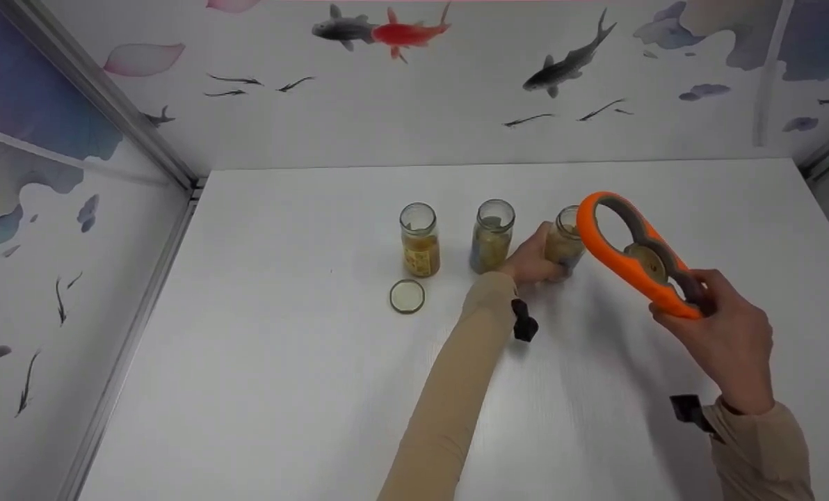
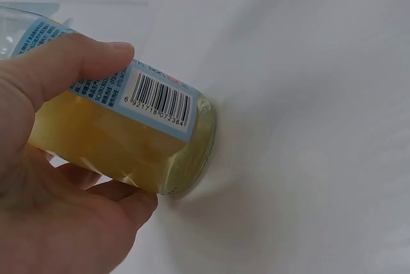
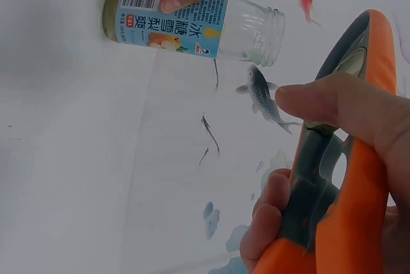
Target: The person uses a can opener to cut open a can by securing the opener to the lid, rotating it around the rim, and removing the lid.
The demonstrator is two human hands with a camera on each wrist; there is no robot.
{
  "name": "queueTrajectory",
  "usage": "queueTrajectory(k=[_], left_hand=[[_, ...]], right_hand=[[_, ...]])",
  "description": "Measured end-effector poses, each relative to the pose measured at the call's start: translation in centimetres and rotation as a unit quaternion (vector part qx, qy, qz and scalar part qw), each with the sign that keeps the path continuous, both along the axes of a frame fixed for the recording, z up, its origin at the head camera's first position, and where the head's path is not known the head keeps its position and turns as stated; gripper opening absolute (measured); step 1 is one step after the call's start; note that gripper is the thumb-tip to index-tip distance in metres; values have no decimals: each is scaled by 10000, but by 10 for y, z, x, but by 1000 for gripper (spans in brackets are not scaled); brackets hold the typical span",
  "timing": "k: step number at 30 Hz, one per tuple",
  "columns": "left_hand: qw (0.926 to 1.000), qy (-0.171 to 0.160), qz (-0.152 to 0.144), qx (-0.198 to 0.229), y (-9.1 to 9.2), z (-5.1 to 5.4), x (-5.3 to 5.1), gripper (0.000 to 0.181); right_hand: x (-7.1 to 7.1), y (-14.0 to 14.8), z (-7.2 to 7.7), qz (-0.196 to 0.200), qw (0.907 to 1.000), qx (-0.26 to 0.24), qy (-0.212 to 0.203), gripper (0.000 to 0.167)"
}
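My left hand (image 1: 529, 261) grips a glass jar (image 1: 562, 243) around its lower body. This jar has a blue label with a barcode (image 2: 157, 100), yellowish contents and an uncovered mouth (image 3: 272, 36). My right hand (image 1: 734, 341) holds an orange and grey jar opener (image 1: 606, 245) by its handle end, raised to the right of the jar. A gold-coloured metal lid (image 1: 647, 263) sits within the opener's inner opening. In the right wrist view, the thumb (image 3: 320, 98) lies against the opener near that lid.
Two more uncovered jars with yellowish contents, a middle jar (image 1: 492, 240) and a left jar (image 1: 421, 243), stand to the left. A round lid (image 1: 407, 297) lies in front of the left one. Panels with painted fish (image 1: 567, 66) border the white table (image 1: 261, 362).
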State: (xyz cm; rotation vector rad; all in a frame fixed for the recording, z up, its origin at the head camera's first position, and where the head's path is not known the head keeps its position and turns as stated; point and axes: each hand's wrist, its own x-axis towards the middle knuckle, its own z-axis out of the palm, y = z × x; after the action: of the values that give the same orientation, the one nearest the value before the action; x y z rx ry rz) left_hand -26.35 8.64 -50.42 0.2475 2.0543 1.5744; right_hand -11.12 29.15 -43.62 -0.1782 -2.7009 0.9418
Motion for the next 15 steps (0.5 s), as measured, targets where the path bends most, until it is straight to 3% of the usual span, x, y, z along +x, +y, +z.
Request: queueTrajectory(k=[5, 15], left_hand=[[9995, -3, 180, -255, 2, 4, 1, 59], [9948, 98, 422, -924, 9, 9, 5, 75]], right_hand=[[0, -2, 0, 26, 10000, -36, -64, 42], [2, -4, 2, 1, 9995, -78, -317, 43]])
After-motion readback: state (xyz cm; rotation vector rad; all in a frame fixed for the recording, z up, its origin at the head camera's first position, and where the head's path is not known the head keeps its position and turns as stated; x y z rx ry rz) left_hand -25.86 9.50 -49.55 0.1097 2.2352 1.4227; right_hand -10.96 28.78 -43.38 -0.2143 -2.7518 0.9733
